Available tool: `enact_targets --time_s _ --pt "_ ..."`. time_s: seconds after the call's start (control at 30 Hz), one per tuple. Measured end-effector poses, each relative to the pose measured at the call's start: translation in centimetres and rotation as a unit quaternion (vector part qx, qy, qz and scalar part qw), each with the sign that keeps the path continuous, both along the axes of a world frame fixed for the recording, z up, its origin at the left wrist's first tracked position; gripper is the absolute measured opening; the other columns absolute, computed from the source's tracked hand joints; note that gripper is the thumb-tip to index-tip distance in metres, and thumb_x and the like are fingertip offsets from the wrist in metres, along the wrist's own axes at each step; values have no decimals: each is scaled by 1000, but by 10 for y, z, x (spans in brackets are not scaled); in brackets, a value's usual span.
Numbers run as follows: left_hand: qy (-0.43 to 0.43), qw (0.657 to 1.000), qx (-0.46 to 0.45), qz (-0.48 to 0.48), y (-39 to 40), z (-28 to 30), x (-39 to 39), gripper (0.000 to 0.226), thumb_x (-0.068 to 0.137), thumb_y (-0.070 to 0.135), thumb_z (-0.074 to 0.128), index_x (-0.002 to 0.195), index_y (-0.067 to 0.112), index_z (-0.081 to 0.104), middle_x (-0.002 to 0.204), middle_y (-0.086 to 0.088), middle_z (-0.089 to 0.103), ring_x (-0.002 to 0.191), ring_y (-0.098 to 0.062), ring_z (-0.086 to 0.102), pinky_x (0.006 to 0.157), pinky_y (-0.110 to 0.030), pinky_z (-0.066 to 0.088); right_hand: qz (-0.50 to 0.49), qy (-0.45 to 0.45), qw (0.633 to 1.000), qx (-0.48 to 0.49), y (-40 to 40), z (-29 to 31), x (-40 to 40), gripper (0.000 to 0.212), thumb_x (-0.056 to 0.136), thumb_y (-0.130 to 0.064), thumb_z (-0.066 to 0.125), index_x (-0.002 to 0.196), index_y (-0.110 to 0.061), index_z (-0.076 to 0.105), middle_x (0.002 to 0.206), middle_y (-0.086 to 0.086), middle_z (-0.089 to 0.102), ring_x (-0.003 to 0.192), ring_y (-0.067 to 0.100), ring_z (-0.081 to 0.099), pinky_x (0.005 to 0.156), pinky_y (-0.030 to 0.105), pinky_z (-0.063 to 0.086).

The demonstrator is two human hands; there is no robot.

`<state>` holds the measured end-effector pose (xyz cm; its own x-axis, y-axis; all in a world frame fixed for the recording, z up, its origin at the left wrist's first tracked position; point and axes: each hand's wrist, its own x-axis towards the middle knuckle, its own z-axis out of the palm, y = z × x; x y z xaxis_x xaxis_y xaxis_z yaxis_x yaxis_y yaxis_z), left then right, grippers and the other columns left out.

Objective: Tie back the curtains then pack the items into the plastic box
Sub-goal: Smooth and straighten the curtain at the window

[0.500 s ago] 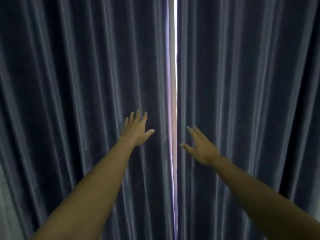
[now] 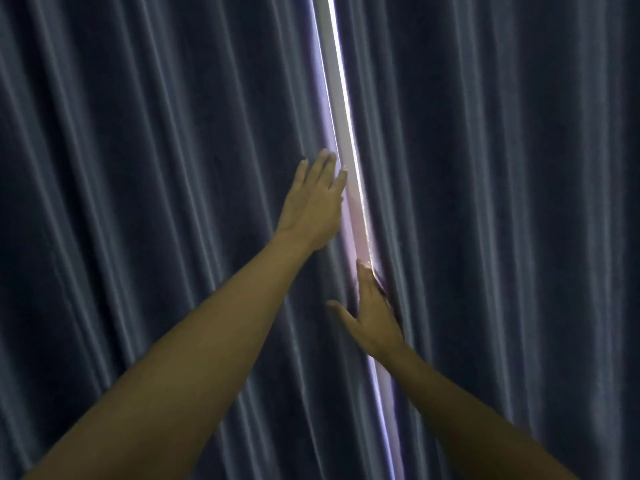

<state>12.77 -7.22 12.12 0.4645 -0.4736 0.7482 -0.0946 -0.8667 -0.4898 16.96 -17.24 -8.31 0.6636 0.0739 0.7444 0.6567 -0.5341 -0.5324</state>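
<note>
My left hand (image 2: 313, 199), open and flat, holds nothing at mid-frame, at the left curtain (image 2: 138, 202) edge. My right hand (image 2: 372, 313), lower, slips open fingers behind the right curtain (image 2: 502, 237). I should grip each edge firmly before parting them.

The room is dim, and what light there is comes through one narrow bright slit (image 2: 349, 188) that runs from the top edge down to the bottom, leaning slightly rightward as it descends. Within the slit a pale, pinkish-white surface shows, brightest along its right side. Either side of the slit everything lies in deep blue-grey shadow.
</note>
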Motion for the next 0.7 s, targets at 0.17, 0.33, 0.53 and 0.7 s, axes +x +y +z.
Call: enact_targets --time_s 0.17,0.33,0.53,0.7 --pt "-31 997 56 41 -2 -3 51 57 94 35 47 144 11 35 154 -16 25 146 -29 15 116 -52 5 -22 -44 999 -3 15 -19 42 76 90 -70 25 149 -39 -13 162 -3 -3 148 10 -1 119 29 12" --pt "-84 987 64 124 10 9 78 64 95 53 35 147 17 28 157 -15 14 147 -31 5 113 -61 -2 -9 -157 986 -57 57 -35 62 53 103 -37 20 153 -29 8 159 4 16 148 26 12 117 45 18" --pt "-99 967 26 232 87 19 92 74 92 59 36 151 19 17 158 -18 6 146 -34 2 108 -57 -15 11 -154 988 -26 116 -49 69 79 93 -64 33 154 -24 4 157 23 11 147 37 7 116 55 9" --pt "-102 965 45 236 120 26 96 76 92 62 32 152 21 11 159 -16 1 146 -33 -1 109 -56 -14 67 -132 986 71 153 -30 50 103 82 -73 47 153 -19 -3 157 29 -2 147 40 -1 119 50 7"
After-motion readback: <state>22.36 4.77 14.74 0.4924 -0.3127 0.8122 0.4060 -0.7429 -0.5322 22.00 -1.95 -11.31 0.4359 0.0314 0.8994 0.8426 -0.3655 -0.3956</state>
